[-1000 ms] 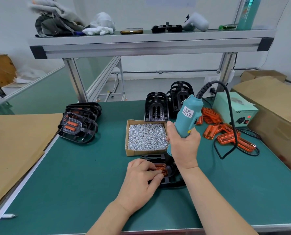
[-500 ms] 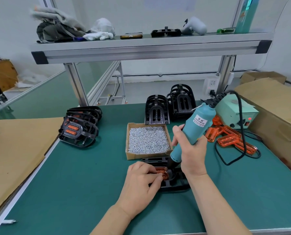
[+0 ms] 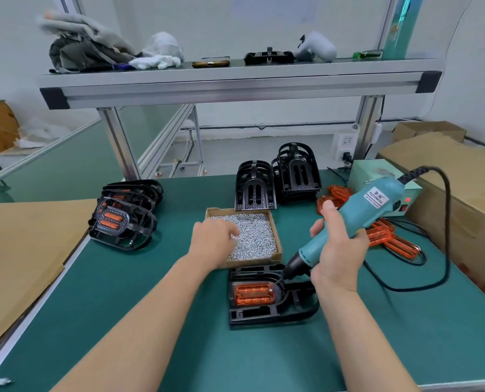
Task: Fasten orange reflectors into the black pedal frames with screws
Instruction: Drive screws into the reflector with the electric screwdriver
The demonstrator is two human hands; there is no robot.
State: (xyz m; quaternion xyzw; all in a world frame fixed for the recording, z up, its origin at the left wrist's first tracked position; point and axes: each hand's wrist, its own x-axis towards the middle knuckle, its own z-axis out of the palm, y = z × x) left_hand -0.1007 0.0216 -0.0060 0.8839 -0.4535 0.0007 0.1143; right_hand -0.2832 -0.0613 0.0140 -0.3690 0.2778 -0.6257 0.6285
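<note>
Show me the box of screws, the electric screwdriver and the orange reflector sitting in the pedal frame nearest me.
box of screws [image 3: 252, 262]: head view, front cardboard wall.
electric screwdriver [image 3: 374, 205]: head view, teal body near label.
orange reflector [image 3: 254, 294]: head view, middle of its face.

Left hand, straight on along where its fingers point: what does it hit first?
The pile of small silver screws in the shallow cardboard box. The left hand points its curled fingers down into the pile and seems to touch it already, though depth is unclear.

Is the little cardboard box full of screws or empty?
Full: silver screws cover the whole inside of the cardboard box, heaped almost to its rim.
</note>
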